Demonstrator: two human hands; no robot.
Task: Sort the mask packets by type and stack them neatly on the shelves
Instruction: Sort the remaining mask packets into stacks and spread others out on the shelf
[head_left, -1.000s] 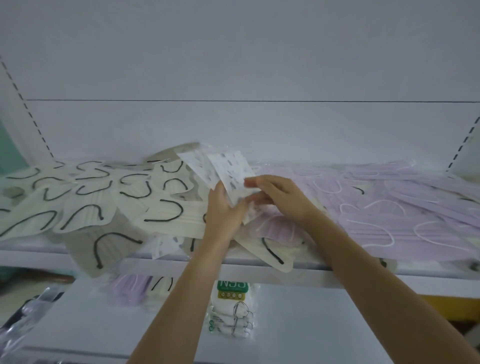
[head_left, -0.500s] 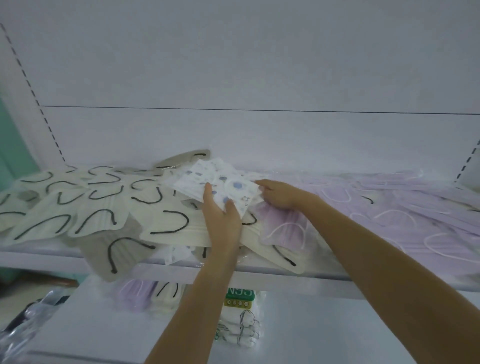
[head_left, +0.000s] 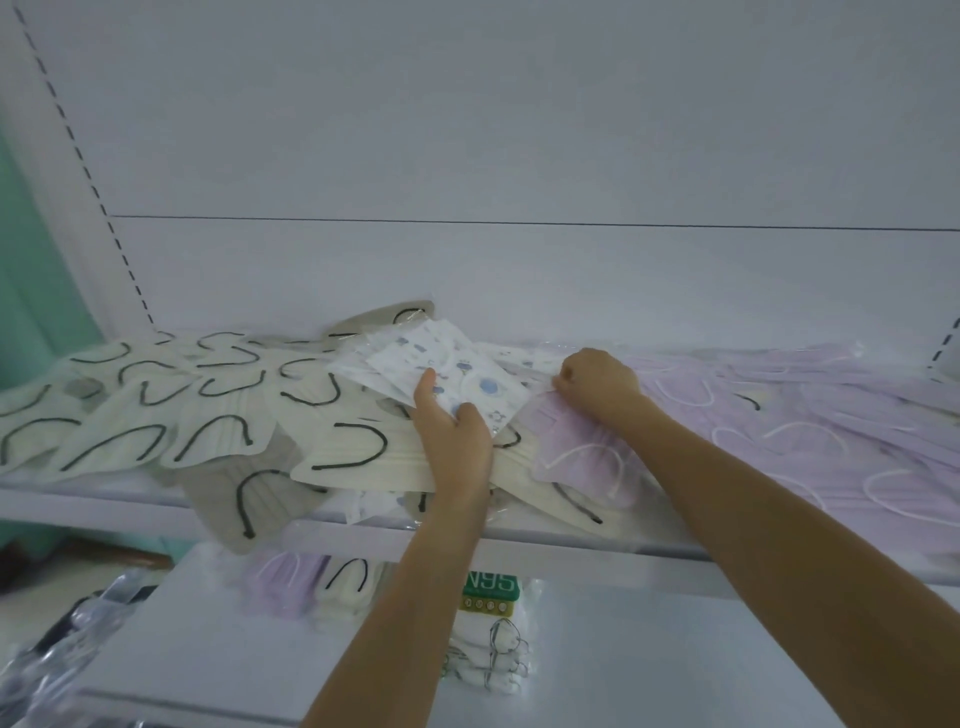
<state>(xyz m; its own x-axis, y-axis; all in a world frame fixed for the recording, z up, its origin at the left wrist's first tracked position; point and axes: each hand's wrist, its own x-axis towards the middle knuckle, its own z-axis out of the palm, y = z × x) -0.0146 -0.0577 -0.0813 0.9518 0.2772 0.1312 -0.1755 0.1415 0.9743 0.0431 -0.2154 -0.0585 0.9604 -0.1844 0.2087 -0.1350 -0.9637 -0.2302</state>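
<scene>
At the centre of the frame, on the upper shelf, the left hand pinches a small fan of white printed packets, thumb on top, just above the cream packets sprawled to the left. Beside it, the right hand is curled knuckles-up where the printed ones meet the lilac packets. It seems to nip an edge there, though of which packet I cannot tell. The step looks like gathering the printed type out of the mix. To do it well, draw each one out flat and sideways, so the slippery heaps either side do not slide over the shelf lip, where some already overhang. Then square the fan's edges before setting it down in a spot of its own
</scene>
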